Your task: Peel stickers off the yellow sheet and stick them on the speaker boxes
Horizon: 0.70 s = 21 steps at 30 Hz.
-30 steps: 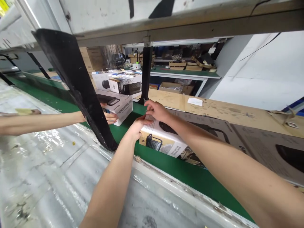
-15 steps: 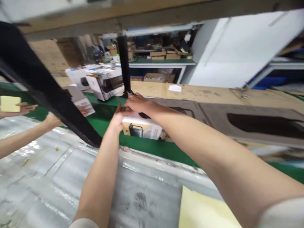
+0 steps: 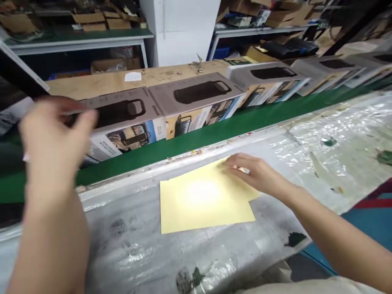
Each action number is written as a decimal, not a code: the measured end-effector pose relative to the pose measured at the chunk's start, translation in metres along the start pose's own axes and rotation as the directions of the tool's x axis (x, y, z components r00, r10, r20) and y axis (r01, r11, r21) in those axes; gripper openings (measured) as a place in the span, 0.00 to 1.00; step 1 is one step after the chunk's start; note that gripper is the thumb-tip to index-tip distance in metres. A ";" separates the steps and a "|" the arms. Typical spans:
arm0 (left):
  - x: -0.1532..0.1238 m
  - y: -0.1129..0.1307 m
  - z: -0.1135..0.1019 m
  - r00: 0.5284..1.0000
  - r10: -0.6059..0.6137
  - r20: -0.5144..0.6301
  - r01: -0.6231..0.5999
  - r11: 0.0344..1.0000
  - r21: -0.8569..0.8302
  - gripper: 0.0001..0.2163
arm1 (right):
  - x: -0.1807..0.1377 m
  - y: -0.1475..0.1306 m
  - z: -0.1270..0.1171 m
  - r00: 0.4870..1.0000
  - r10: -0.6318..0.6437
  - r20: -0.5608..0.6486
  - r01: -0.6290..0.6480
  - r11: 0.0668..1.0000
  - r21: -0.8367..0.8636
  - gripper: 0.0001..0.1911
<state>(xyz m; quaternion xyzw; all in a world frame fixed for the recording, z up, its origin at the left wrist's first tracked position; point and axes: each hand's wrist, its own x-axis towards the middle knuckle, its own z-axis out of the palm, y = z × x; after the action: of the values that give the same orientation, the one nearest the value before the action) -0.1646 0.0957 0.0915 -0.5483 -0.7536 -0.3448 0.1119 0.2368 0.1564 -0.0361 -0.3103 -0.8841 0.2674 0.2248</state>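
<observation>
My right hand point(image 3: 259, 173) pinches the far right edge of the yellow sheets point(image 3: 202, 204), which lie overlapping on the plastic-covered table. At the left, my left hand point(image 3: 56, 134) is raised beside the nearest printed box point(image 3: 131, 139), slightly blurred, thumb held apart from the fingers. Nothing shows clearly in it, and whether it touches the box I cannot tell. That box has a grey top with a dark cylinder pictured on it. A second box of the same kind point(image 3: 199, 96) stands against its right side.
More such boxes point(image 3: 269, 77) continue in a row to the right on the green belt point(image 3: 190, 136). A wooden ledge point(image 3: 165, 75) runs behind them. Clear plastic point(image 3: 294, 151) covers the table. Farther back are a white pillar point(image 3: 185, 32) and shelves with cartons point(image 3: 92, 20).
The view has swung right. My right hand has left the box and come down to the yellow sheets. My left hand has come away from the box side and lifted; the other person's hands are out of view.
</observation>
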 end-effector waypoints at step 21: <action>-0.163 0.093 0.097 0.116 0.746 0.655 -0.519 0.608 -0.601 0.27 | -0.018 0.041 -0.002 0.941 -0.091 0.326 0.032 0.983 0.181 0.18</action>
<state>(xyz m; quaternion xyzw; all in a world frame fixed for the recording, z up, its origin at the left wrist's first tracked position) 0.0004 0.0504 -0.0321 -0.9156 -0.3401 -0.0121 -0.2142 0.2679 0.1721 -0.0635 -0.2122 -0.8921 0.3843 0.1066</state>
